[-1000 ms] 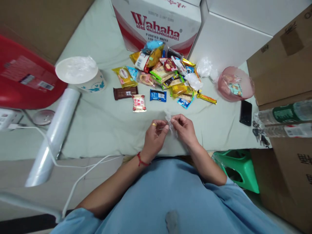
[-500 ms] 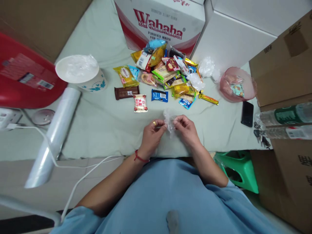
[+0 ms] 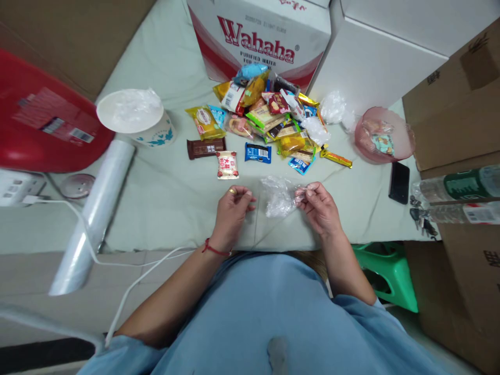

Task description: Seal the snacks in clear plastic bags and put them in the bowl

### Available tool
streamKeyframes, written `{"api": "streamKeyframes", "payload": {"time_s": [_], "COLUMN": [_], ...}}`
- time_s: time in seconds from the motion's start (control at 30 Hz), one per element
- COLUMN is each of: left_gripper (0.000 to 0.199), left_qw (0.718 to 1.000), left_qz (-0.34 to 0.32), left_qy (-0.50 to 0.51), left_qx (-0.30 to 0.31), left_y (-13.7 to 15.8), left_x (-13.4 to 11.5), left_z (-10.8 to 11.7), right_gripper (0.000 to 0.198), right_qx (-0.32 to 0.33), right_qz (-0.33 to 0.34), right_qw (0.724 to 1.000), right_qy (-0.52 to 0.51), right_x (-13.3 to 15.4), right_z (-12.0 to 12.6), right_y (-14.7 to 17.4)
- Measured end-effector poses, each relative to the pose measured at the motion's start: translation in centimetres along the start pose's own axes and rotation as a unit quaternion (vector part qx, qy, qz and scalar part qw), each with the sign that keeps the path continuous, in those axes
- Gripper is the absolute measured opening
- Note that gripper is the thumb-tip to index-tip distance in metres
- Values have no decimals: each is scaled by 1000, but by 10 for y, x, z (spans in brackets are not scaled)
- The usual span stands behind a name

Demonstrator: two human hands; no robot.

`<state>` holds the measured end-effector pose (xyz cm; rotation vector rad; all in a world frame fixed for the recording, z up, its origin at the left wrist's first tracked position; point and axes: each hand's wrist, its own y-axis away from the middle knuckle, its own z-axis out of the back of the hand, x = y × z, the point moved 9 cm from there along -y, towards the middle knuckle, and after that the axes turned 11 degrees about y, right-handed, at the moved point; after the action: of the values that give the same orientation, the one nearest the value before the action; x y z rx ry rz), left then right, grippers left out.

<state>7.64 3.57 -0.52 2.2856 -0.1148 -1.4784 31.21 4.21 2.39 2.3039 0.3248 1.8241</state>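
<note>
A crumpled clear plastic bag (image 3: 279, 197) hangs just over the front of the table. My right hand (image 3: 321, 208) pinches its right edge between thumb and fingers. To the bag's left is my left hand (image 3: 233, 211), with a ring and a red wrist cord. Its thumb and fingers are pressed together, a small gap from the bag, with nothing visible in them. Beyond my hands lie a cream-coloured snack packet (image 3: 227, 165), a small blue packet (image 3: 258, 153) and a brown wrapped bar (image 3: 205, 148). Behind these is a heap of wrapped snacks (image 3: 269, 112).
On the left stand a paper tub (image 3: 156, 130) with plastic film inside and a roll of clear film (image 3: 91, 219). A pink bowl (image 3: 404, 143), a phone (image 3: 399, 182), keys (image 3: 424, 221) and plastic bottles (image 3: 469, 182) sit to the right. A Wahaha carton (image 3: 269, 31) backs the heap.
My hands have moved apart, the left one leftward off the plastic bag and the right one rightward with it. The bag, bunched between both hands before, is now spread wider.
</note>
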Motion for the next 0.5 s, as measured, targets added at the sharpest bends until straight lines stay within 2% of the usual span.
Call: {"api": "streamKeyframes", "payload": {"time_s": [0.13,0.27,0.33,0.4,0.47,0.5], "left_gripper": [40,47,52,51,46,44], "left_qw": [998,987,975,971,979,985], "left_qz": [37,155,207,211,172,148], "left_qy": [-38,2,31,45,36,25], "left_qx": [38,39,70,101,98,87], "left_y": [14,33,40,41,36,33], "left_x": [3,22,31,32,28,25], "left_z": [-12,-20,-30,-38,-40,-38], "right_gripper": [37,37,38,39,41,41], "right_qx": [0,-10,-11,-2,8,-7], "right_qz": [17,25,26,14,-8,-8], "right_qw": [1000,999,999,1000,998,993], "right_qy": [-14,-34,-24,5,69,121], "right_x": [5,4,1,-5,-12,-12], "right_z": [-2,1,3,5,9,16], "right_y": [3,4,3,2,1,0]}}
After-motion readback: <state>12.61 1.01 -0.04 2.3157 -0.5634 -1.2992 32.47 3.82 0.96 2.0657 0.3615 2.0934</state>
